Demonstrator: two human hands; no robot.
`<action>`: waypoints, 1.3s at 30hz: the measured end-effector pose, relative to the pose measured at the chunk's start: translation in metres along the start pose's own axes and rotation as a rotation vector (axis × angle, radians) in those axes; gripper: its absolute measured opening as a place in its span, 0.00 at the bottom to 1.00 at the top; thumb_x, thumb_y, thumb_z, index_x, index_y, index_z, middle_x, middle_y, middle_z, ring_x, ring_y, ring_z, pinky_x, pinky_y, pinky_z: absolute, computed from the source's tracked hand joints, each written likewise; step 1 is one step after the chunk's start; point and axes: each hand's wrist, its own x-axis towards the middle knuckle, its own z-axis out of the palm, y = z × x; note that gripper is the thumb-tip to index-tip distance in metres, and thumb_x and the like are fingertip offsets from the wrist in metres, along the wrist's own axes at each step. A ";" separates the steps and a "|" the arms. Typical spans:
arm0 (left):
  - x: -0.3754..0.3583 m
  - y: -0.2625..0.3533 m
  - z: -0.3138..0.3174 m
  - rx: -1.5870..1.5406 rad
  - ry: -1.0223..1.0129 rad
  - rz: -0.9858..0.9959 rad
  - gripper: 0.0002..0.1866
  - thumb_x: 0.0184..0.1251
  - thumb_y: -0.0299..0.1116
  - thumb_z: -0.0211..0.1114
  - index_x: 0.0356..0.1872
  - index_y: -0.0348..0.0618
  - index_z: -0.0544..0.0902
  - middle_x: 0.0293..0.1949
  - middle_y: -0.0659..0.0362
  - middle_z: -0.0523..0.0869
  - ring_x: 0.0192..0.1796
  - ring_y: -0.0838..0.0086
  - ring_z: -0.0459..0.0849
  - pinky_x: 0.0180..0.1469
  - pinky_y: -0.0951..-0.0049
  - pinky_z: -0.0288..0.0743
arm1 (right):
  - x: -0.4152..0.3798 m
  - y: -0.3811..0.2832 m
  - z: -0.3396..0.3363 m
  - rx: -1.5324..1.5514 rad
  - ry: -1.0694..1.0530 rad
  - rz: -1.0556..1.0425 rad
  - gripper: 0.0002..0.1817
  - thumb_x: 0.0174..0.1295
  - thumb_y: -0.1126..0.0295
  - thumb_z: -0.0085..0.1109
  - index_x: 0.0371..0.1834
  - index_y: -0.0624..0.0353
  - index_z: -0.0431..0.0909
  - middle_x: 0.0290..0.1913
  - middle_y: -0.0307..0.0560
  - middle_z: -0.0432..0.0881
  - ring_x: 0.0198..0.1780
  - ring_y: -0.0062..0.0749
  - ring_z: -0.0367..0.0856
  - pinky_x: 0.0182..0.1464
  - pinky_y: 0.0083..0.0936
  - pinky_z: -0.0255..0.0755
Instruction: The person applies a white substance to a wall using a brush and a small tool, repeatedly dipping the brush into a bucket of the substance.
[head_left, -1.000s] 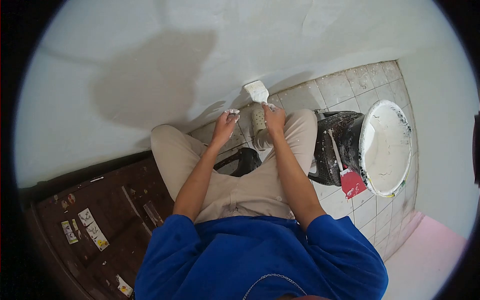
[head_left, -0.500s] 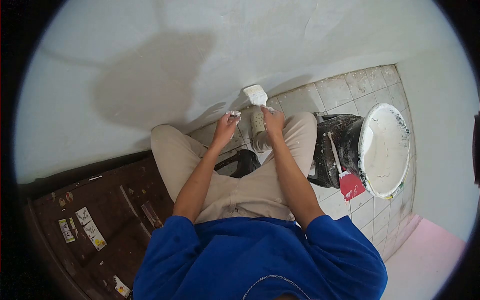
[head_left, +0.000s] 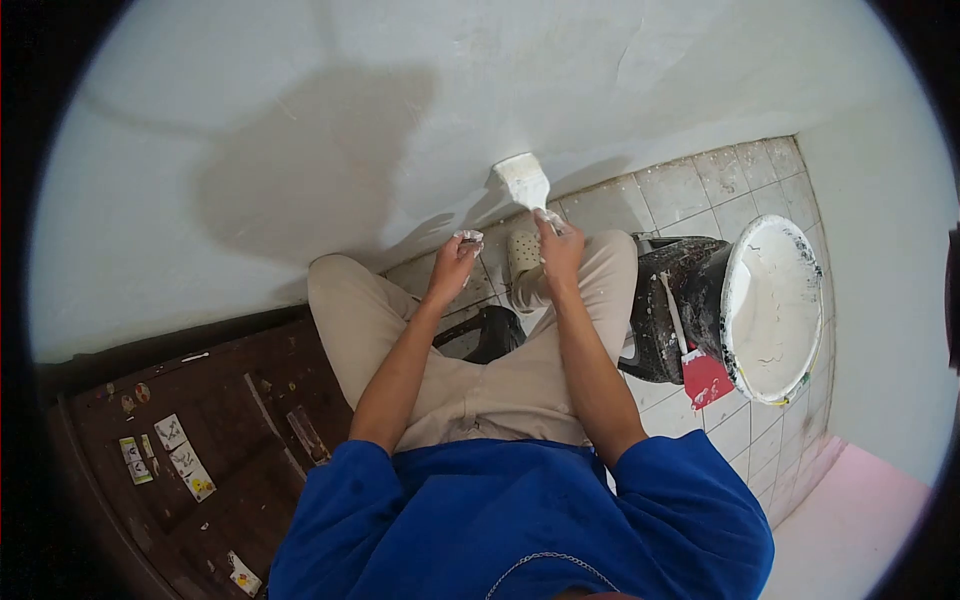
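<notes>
My right hand (head_left: 560, 248) is closed around the handle of a white putty knife (head_left: 524, 180), whose wide blade points at the wall and is coated in white paste. The blade's far edge is at or very near the lower wall (head_left: 480, 90); contact is hard to make out. White smears mark the fingers of both hands. Over my left knee, my left hand (head_left: 455, 265) has its fingers curled together, with white paste and something small and dark at the fingertips that I cannot identify.
To my right, a bucket (head_left: 768, 310) of white paste stands beside a dark, paint-spattered stool or container (head_left: 680, 300). Against it leans a red-bladed scraper (head_left: 705, 378). A brown wooden panel with stickers (head_left: 200, 440) lies at left. Tiled floor (head_left: 665, 190) meets the wall.
My right hand has shifted slightly right, and the putty knife's blade has moved a little up and right along the wall. My left hand has hardly moved.
</notes>
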 end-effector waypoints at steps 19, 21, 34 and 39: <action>-0.001 -0.002 0.002 0.072 -0.010 -0.004 0.12 0.68 0.33 0.57 0.47 0.36 0.77 0.22 0.66 0.77 0.18 0.85 0.65 0.20 0.77 0.57 | 0.031 0.042 0.025 0.004 -0.012 0.221 0.18 0.57 0.60 0.63 0.21 0.66 0.81 0.15 0.40 0.76 0.19 0.24 0.70 0.26 0.29 0.65; -0.001 -0.009 0.001 0.053 -0.026 -0.009 0.12 0.68 0.33 0.57 0.46 0.36 0.77 0.23 0.66 0.77 0.18 0.85 0.65 0.19 0.77 0.57 | 0.030 0.034 0.022 0.004 -0.023 0.171 0.17 0.58 0.61 0.63 0.22 0.66 0.81 0.15 0.38 0.75 0.18 0.23 0.69 0.24 0.28 0.63; 0.002 -0.025 0.009 0.040 -0.037 0.044 0.12 0.67 0.30 0.57 0.46 0.34 0.77 0.33 0.61 0.83 0.31 0.81 0.76 0.33 0.77 0.69 | 0.035 0.036 -0.019 -0.037 0.038 0.182 0.19 0.57 0.61 0.64 0.17 0.65 0.78 0.14 0.40 0.73 0.18 0.24 0.70 0.24 0.28 0.63; -0.003 -0.014 0.008 0.072 -0.060 -0.063 0.12 0.67 0.30 0.58 0.47 0.34 0.78 0.35 0.59 0.84 0.34 0.80 0.78 0.35 0.77 0.70 | 0.054 0.048 -0.003 0.013 0.086 0.263 0.15 0.55 0.63 0.66 0.16 0.58 0.76 0.15 0.34 0.71 0.16 0.19 0.64 0.20 0.24 0.56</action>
